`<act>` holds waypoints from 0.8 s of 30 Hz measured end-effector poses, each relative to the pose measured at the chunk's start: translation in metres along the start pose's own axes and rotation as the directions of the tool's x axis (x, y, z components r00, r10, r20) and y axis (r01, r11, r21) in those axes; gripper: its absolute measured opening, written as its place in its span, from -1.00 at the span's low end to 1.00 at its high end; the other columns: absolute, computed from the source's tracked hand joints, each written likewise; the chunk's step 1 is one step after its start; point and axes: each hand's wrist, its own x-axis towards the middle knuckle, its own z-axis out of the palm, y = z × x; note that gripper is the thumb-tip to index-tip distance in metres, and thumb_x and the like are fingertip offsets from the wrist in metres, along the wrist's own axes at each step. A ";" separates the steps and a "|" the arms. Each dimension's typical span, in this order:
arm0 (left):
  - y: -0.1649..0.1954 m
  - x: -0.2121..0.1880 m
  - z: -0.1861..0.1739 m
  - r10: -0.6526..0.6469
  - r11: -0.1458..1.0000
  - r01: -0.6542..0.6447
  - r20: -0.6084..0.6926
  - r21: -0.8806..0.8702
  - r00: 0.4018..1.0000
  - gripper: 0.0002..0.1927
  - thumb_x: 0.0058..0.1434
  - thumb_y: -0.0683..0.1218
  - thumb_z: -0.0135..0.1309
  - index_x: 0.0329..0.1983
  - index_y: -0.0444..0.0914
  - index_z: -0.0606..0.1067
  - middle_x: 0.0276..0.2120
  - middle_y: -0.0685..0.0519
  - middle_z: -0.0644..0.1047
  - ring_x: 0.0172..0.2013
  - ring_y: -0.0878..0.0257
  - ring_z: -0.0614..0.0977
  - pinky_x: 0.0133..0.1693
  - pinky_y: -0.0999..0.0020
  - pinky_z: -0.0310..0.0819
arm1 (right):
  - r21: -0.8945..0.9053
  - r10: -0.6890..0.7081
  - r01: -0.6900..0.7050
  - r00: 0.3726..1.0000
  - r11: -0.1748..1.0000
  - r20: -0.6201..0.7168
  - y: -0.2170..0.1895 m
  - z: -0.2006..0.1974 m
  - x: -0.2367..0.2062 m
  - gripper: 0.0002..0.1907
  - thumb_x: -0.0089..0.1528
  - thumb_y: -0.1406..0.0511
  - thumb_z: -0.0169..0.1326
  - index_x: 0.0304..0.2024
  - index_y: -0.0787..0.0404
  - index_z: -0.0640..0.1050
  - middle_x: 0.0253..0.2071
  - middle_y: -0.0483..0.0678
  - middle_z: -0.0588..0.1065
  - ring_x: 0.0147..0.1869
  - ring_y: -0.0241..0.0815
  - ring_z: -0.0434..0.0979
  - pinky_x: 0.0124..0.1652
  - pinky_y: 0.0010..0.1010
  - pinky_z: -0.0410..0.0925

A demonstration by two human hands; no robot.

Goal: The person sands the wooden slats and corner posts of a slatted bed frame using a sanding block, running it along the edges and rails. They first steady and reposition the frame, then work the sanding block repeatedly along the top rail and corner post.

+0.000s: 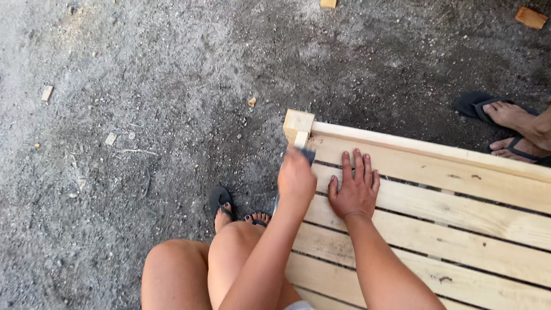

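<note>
1. Head view looked straight down at a pale wooden slatted panel (447,212) lying on the gritty grey ground (143,115); its boards ran long from the near-left corner off toward the right edge of frame.
2. Left hand (296,179) was closed around a small dark object (308,154), too blurred to identify, held at the panel's left end just below the corner block (298,125).
3. Right hand (354,188) lay open, palm down, fingers spread flat on the boards, just beside the left hand and farther from the corner.
4. Corner block: 1 squared offcut of the same light, unfinished softwood, standing upright above the top rail; the left hand was the nearer of the 2.
5. Boards were smooth-sawn, knotted, with dark gaps between them.
6. Another person's sandalled feet (508,123) stood beyond the far rail; small wood scraps (531,17) dotted the dirt.
</note>
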 end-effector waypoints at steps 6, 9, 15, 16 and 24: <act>-0.002 0.015 0.009 -0.047 0.999 0.048 0.042 -0.008 0.998 -0.60 0.17 -0.24 -0.01 0.08 -0.51 0.37 -0.15 -0.32 0.58 -0.14 -0.19 0.67 -0.08 0.07 0.59 | 0.009 0.002 -0.002 1.000 1.000 0.001 0.000 0.001 0.001 -0.26 0.26 0.02 -0.15 0.50 -0.09 0.14 0.58 -0.12 -0.04 0.64 -0.09 -0.20 0.46 -0.02 -0.25; 0.004 0.031 0.014 -0.134 0.991 0.134 0.047 0.010 0.990 -0.65 0.23 -0.19 0.02 0.02 -0.51 0.39 -0.11 -0.32 0.56 -0.17 -0.19 0.68 -0.12 0.07 0.60 | 0.007 0.013 -0.013 1.000 1.000 0.014 0.001 0.000 0.001 -0.27 0.26 0.01 -0.15 0.50 -0.09 0.15 0.58 -0.12 -0.03 0.65 -0.08 -0.20 0.47 -0.03 -0.25; -0.008 0.000 0.009 -0.016 0.992 0.020 -0.032 0.123 0.999 -0.42 0.08 -0.22 0.06 0.15 -0.65 0.34 -0.21 -0.34 0.58 -0.29 -0.16 0.70 -0.27 0.08 0.64 | -0.037 0.019 -0.018 0.999 0.999 0.032 0.000 -0.001 0.005 -0.25 0.23 0.01 -0.14 0.49 -0.11 0.14 0.57 -0.14 -0.04 0.63 -0.10 -0.20 0.45 -0.05 -0.24; -0.008 0.002 0.006 -0.032 0.994 0.030 0.017 0.105 0.999 -0.55 0.11 -0.21 0.05 0.04 -0.58 0.40 -0.21 -0.32 0.59 -0.27 -0.16 0.70 -0.24 0.06 0.64 | -0.028 0.020 -0.019 0.999 0.999 0.027 0.000 0.000 0.005 -0.25 0.23 0.01 -0.14 0.49 -0.11 0.15 0.57 -0.14 -0.04 0.63 -0.10 -0.20 0.45 -0.04 -0.24; 0.008 0.016 -0.008 -0.029 0.996 0.028 0.015 0.083 0.999 -0.73 0.16 -0.19 0.04 -0.13 -0.46 0.46 -0.27 -0.26 0.61 -0.28 -0.13 0.71 -0.27 0.07 0.65 | 0.012 -0.004 0.004 1.000 1.000 0.002 -0.001 -0.002 0.004 -0.26 0.24 0.02 -0.12 0.48 -0.08 0.15 0.57 -0.11 -0.04 0.64 -0.07 -0.20 0.44 -0.02 -0.22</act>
